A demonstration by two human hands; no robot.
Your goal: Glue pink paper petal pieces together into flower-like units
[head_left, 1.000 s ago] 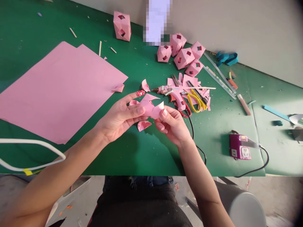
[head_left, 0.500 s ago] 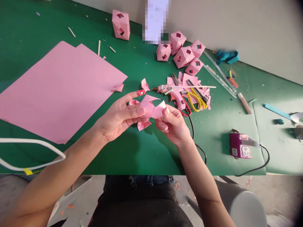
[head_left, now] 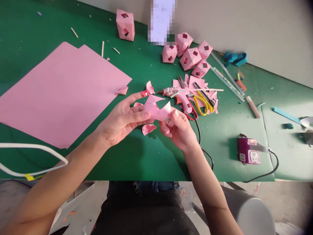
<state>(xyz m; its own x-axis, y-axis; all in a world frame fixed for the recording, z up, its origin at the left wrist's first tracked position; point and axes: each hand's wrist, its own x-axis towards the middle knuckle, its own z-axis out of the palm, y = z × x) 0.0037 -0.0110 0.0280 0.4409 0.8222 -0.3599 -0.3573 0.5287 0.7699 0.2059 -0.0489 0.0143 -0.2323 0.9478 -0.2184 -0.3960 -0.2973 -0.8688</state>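
Note:
Between my hands, above the green table, is a folded pink paper piece [head_left: 154, 109] with pointed flaps. My left hand [head_left: 119, 122] grips its left side, thumb in front and fingers behind; a red wrap circles the index finger. My right hand [head_left: 179, 130] pinches the piece's right flap between thumb and fingers. Just below lies a small folded paper unit [head_left: 148, 129] on the table. Another folded unit [head_left: 150, 87] rests beyond my left fingertip, close to the nozzle of a pink glue gun [head_left: 182, 98]. A further small unit [head_left: 123, 89] sits by the large sheets.
Large pink paper sheets [head_left: 66, 94] cover the left of the green table [head_left: 117, 166]. Yellow-handled scissors [head_left: 201, 106] and a cutter [head_left: 202, 91] lie on paper scraps. Several finished pink paper shapes [head_left: 190, 59] stand at the back. A purple power adapter [head_left: 248, 150] is at right.
The paper piece has tilted slightly, its right flap turned and the gap between the flaps showing wider. My right fingers have shifted a little on the flap; my left hand is nearly still.

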